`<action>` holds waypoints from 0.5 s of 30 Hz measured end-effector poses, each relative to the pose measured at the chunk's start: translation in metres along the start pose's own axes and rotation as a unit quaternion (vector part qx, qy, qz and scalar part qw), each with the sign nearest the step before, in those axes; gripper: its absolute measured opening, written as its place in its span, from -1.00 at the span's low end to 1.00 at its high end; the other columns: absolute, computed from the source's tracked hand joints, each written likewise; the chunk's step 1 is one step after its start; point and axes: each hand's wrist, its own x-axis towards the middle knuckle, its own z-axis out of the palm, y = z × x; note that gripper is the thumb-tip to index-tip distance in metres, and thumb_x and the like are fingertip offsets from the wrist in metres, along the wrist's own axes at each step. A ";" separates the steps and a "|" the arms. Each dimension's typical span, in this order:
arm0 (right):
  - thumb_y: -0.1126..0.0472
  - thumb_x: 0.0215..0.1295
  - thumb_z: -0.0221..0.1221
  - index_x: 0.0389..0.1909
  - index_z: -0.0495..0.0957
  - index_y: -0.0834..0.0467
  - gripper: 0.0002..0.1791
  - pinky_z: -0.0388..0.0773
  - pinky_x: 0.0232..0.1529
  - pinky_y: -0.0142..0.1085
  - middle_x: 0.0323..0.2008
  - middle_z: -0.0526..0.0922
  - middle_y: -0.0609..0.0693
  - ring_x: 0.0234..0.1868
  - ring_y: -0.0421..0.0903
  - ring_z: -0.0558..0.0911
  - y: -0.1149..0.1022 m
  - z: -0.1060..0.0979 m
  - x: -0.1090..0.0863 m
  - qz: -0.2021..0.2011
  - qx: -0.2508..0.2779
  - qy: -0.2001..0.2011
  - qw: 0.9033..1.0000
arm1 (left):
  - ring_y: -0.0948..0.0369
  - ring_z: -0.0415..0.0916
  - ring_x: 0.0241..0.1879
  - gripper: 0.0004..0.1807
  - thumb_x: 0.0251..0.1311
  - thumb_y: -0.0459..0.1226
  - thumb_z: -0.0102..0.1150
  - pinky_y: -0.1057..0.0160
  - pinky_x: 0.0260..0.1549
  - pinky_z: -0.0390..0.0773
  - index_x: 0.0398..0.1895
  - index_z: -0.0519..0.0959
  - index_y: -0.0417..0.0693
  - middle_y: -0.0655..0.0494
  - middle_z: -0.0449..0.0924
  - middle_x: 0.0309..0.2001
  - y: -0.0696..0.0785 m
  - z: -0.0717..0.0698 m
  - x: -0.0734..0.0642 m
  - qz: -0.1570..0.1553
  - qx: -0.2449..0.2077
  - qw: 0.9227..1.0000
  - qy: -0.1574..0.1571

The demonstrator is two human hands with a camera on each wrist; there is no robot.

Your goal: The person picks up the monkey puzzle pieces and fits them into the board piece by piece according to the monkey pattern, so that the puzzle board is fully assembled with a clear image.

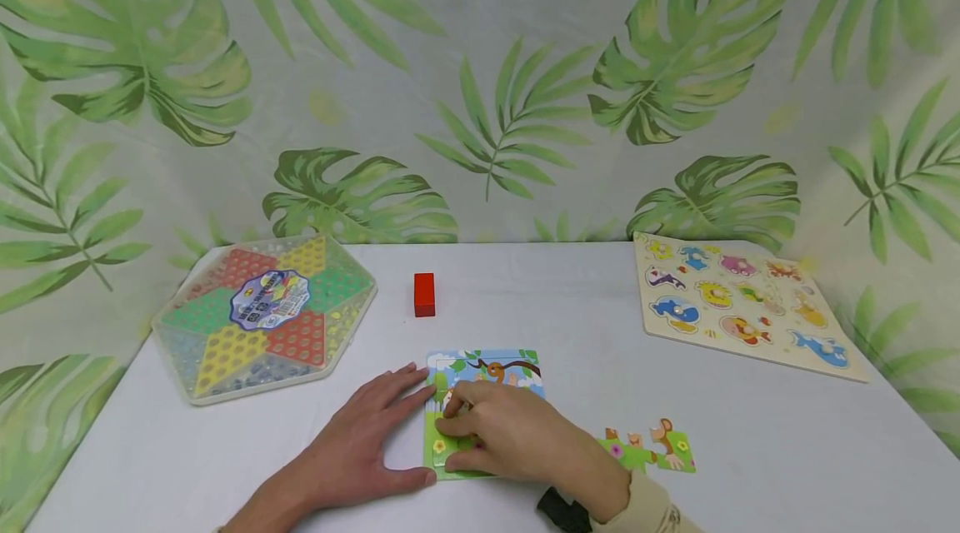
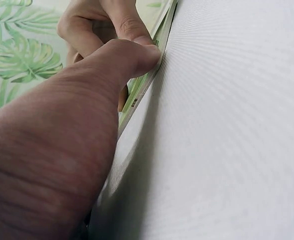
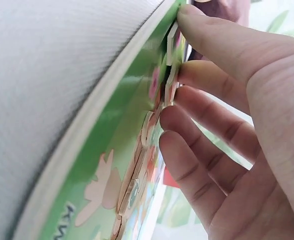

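A jigsaw puzzle board (image 1: 487,356) with a blue sky, a brown branch and a green border lies in front of me. My left hand (image 1: 365,425) rests along its left side, fingers spread, thumb at the near left corner. Over the board's lower left, my right hand (image 1: 517,433) bends its fingers and pinches a small green puzzle piece (image 3: 172,44) between thumb and index finger. That piece stands slightly raised and tilted in the right wrist view. The other right fingertips are right at the fitted pieces (image 3: 137,185). Much of the picture is hidden under the right hand.
Loose puzzle pieces (image 1: 677,450) lie right of the board, partly behind the right forearm. A red block (image 1: 424,295) stands beyond it. At the left is a hexagonal game box (image 1: 266,321); at the right, a wooden sea-animal board (image 1: 738,308). Near the right wrist sits a black object (image 1: 562,510).
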 end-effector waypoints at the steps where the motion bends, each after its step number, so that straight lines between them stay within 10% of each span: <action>1: -0.16 0.31 0.35 0.03 0.77 -0.14 -0.66 0.59 -0.19 -0.51 0.00 0.62 -0.26 -0.09 -0.34 0.62 0.000 0.000 0.000 0.000 -0.004 0.000 1.000 | 0.03 0.24 0.52 -0.07 0.10 0.33 0.35 -0.13 0.41 0.36 0.46 0.45 0.07 0.16 0.33 0.51 0.000 0.000 0.000 0.001 0.001 1.000 0.002; 15: -0.13 0.30 0.37 -0.14 0.75 -0.22 -0.82 0.62 -0.27 -0.47 -0.02 0.61 -0.30 -0.10 -0.35 0.65 -0.005 0.001 -0.003 -0.002 -0.032 0.003 0.999 | 0.03 0.24 0.52 -0.08 0.10 0.32 0.35 -0.12 0.41 0.36 0.47 0.45 0.08 0.16 0.33 0.51 0.000 0.000 -0.001 0.004 0.004 1.000 0.009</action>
